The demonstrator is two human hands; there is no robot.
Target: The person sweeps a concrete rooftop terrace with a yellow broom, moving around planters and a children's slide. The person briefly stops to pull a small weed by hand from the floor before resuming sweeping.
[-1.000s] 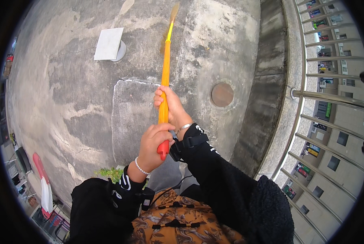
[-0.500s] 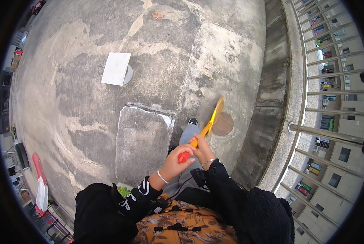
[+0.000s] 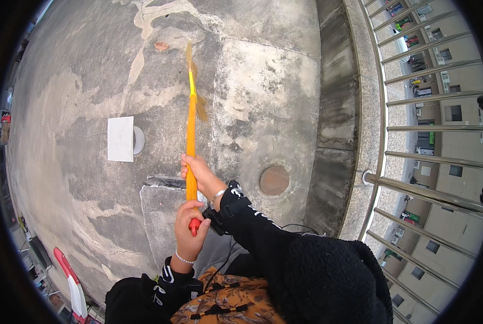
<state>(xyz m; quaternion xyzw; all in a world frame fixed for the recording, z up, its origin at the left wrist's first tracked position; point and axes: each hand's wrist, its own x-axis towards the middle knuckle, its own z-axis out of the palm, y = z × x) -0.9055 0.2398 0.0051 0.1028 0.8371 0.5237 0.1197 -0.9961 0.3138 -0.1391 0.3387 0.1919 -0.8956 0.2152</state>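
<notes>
A broom with an orange handle, yellow neck and straw-coloured bristles reaches away from me over the concrete. My left hand grips it near the red end cap, a beaded bracelet on that wrist. Farther up the orange handle, my right hand is wrapped round it, with a metal bangle at the wrist. The bristles fan out at the far end, left of a floor seam. Just beyond them to the left lies a dry brown leaf.
A white square panel on a round base stands left of the broom. To the right are a round brown cover, a low concrete wall and a metal railing. A red and white object is at lower left.
Both hands have swung the broom leftward and farther out, from beside the round cover to near the leaf. My view has shifted too.
</notes>
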